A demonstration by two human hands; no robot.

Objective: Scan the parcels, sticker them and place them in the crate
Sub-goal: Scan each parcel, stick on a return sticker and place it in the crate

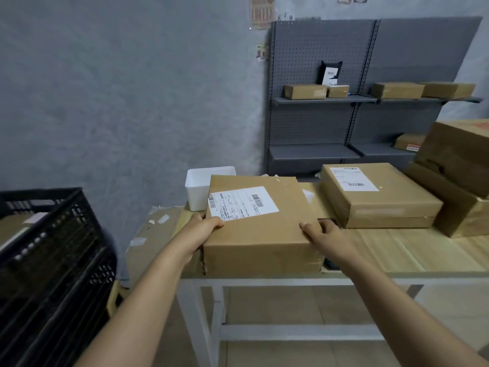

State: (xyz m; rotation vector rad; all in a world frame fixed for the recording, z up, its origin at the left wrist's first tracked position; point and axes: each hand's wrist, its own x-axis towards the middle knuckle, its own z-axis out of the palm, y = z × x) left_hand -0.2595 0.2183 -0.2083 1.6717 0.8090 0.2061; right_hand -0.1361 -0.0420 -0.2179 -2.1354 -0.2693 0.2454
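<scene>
Labelled parcel [260, 229] between both hands, left grip [202, 230] and right grip [326, 238] apparently clasping its near corners.

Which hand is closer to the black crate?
Left. The left hand grips the parcel on the side facing the black crate; the right hand holds the far side.

The black crate [50, 260] is cut off at the left edge, and the parcel label's [242, 202] print is unreadable.
</scene>
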